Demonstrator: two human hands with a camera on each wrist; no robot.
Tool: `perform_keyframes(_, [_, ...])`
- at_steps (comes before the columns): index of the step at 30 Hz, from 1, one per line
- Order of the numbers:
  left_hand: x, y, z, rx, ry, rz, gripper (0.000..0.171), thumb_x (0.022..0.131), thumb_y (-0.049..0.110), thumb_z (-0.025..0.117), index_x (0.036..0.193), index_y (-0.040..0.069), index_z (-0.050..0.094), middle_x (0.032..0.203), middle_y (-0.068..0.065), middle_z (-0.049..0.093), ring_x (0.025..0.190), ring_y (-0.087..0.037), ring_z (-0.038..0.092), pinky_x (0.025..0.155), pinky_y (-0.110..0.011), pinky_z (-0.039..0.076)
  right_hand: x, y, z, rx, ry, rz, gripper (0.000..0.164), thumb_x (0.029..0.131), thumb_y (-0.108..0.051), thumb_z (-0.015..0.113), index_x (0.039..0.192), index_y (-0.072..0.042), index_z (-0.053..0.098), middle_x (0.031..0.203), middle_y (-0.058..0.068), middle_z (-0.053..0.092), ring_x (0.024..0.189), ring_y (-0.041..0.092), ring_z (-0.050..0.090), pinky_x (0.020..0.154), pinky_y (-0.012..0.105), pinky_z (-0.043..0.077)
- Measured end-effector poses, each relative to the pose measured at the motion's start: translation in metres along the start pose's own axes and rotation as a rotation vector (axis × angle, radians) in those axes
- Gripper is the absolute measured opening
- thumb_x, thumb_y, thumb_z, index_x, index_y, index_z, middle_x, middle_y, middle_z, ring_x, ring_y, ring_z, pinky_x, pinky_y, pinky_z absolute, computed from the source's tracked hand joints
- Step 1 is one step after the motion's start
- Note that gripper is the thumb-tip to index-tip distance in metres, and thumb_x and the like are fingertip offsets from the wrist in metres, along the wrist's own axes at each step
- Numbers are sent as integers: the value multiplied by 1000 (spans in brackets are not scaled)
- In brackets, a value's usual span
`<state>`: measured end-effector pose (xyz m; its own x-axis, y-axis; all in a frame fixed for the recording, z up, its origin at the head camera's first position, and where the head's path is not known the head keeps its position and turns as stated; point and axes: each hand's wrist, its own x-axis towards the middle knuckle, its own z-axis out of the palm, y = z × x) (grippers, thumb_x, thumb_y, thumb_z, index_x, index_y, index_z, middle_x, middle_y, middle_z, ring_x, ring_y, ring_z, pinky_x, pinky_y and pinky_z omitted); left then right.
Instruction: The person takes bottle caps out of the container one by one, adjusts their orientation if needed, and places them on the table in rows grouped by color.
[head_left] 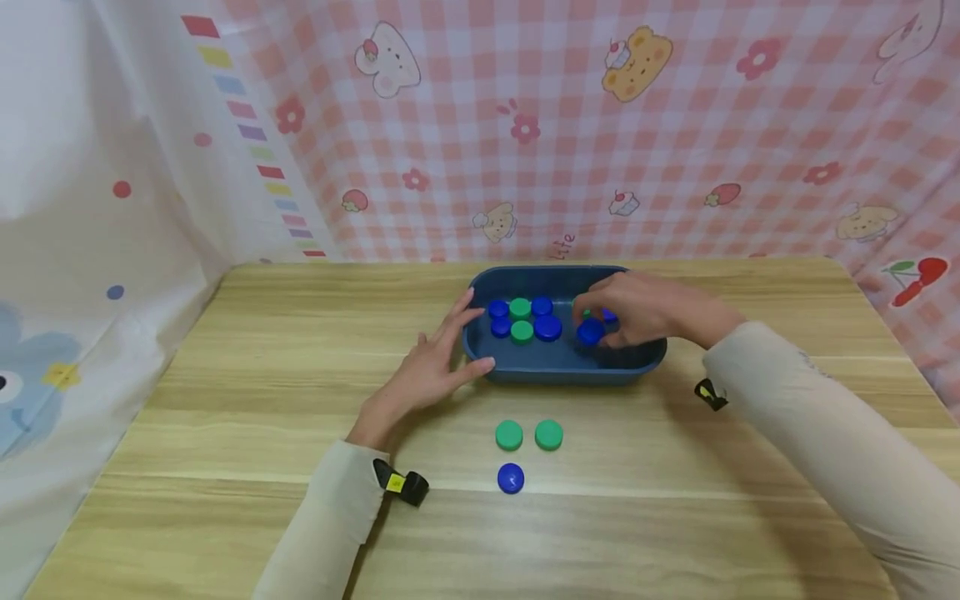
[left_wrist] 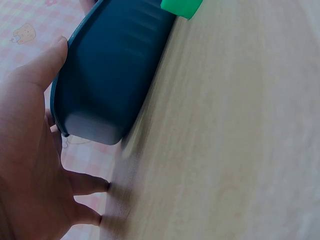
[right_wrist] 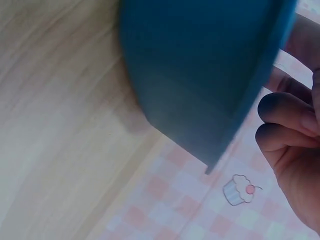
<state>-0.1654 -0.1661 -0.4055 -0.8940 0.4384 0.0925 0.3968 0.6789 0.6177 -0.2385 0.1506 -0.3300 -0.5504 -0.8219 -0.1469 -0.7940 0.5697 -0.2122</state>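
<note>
A dark blue oval tray (head_left: pixel 540 377) stands near the table's far edge, with several blue and green round plastic caps lying in its left half. My left hand (head_left: pixel 431 371) is spread around the tray's left end, its thumb touching the near rim in the left wrist view. My right hand (head_left: pixel 637 308) reaches over the right end and pinches a blue cap (head_left: pixel 590 332) inside the tray. More caps beneath that hand are partly hidden. In the right wrist view, the tray wall (right_wrist: pixel 200 75) hides the fingertips.
Two green caps (head_left: pixel 509 435) and one blue cap (head_left: pixel 511 478) lie on the wooden table (head_left: pixel 637 517) in front of the tray. A pink checked cloth (head_left: pixel 450 125) hangs behind the table, and a white printed cloth (head_left: pixel 90 208) hangs on the left.
</note>
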Motion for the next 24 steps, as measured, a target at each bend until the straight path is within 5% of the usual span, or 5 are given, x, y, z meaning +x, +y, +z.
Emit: perform_keyframes(24, [1, -1, 1, -14, 1, 0, 77, 89, 68, 43, 150, 27, 21, 158, 17, -7, 143, -28, 17, 100, -74, 7, -22, -36, -20, -93, 76, -73, 33, 81, -29, 76, 112, -26, 64, 104, -7, 62, 75, 12, 57, 66, 30, 51])
